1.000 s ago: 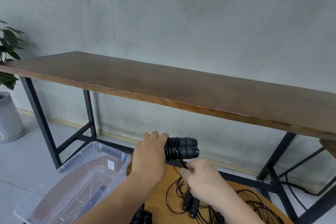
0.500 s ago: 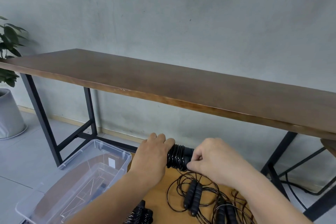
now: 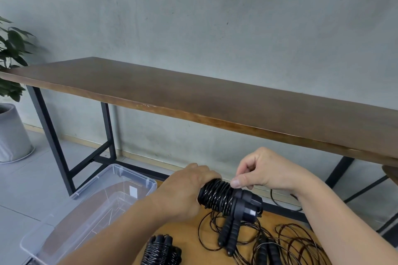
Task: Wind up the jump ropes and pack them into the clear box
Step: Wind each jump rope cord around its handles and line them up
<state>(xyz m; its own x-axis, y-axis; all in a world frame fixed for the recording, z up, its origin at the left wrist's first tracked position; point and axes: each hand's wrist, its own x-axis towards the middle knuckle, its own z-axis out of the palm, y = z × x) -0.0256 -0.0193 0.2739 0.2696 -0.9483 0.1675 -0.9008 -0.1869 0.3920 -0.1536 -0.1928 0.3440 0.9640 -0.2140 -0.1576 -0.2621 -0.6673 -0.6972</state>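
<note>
My left hand point(image 3: 183, 191) grips the two black handles of a jump rope point(image 3: 224, 197), whose cord is wound tightly round them. My right hand point(image 3: 265, 170) sits just above the bundle's right end, thumb and fingers pinching the cord against the coils. On the round wooden table point(image 3: 189, 236) below lie several loose black ropes point(image 3: 269, 241) with their handles, and a wound bundle point(image 3: 160, 251) near the bottom edge. The clear box point(image 3: 112, 187) stands open on the floor at the lower left.
A long dark wooden table point(image 3: 215, 101) on black metal legs runs along the grey wall behind. A potted plant point(image 3: 10, 114) in a grey pot stands at the far left. Grey floor tiles surround the box.
The bundle has swung from pointing right to tilting down to the right. My right hand rose from below the handles, over them, and now pinches the cord on top. The view tilted down.
</note>
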